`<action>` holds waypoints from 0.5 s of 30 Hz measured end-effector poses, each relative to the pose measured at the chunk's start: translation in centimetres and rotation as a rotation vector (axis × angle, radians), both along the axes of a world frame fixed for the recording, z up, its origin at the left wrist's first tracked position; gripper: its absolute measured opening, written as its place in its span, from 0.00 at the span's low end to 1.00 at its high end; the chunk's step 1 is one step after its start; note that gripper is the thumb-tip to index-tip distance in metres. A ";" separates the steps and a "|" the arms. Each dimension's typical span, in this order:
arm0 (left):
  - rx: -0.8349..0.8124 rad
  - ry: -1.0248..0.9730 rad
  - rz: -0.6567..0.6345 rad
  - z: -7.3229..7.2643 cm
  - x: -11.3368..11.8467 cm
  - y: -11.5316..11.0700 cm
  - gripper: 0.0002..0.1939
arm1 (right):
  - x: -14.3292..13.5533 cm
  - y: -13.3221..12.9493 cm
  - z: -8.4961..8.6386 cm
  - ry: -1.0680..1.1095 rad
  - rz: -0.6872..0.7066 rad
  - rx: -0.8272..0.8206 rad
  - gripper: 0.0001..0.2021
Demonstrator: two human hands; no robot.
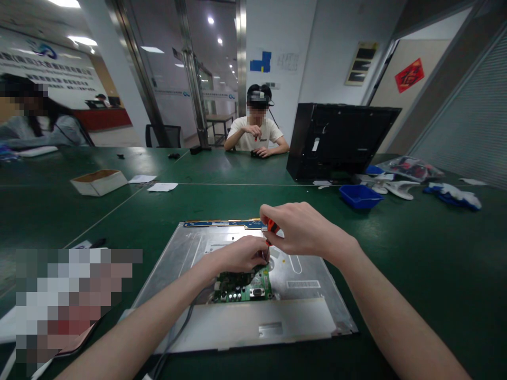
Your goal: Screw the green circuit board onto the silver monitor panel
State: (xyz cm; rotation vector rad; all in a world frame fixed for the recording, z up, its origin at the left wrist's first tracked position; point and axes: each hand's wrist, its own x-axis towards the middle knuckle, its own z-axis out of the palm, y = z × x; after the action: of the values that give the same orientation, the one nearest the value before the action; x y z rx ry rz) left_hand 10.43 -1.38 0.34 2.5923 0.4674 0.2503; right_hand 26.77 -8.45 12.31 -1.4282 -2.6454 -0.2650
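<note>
A flat metal panel lies on the green table in front of me, with a green circuit board at its middle and a blue strip board along its far edge. My right hand is closed round a red and black screwdriver, which points down toward the board. Just left of and below it, my left hand has its fingers pinched together by the screwdriver's shaft at the board's far edge. What those fingers hold is too small to make out. A grey cable runs under my left forearm.
A black monitor stands at the back right, near a blue tray, white parts and gloves. An open box and papers lie back left. A person sits opposite, another at far left. Blurred items lie near left.
</note>
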 end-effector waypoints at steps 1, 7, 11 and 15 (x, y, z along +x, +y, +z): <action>-0.001 -0.002 -0.001 0.0 0.0 0.0 0.07 | 0.0 0.0 0.0 0.002 -0.001 0.002 0.07; 0.003 0.003 -0.011 -0.1 0.0 0.1 0.08 | 0.1 0.0 0.0 0.015 0.010 0.015 0.07; 0.013 0.025 -0.015 0.0 0.1 0.0 0.07 | 0.0 0.0 -0.1 0.004 0.006 0.011 0.07; 0.017 0.041 0.003 0.3 0.2 -0.1 0.08 | -0.1 0.2 -0.3 -0.019 -0.014 0.019 0.07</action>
State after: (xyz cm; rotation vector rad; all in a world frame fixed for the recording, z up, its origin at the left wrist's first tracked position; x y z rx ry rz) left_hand 10.64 -1.48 0.63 2.6177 0.4852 0.2038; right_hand 26.62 -8.27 12.02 -1.4465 -2.6410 -0.3053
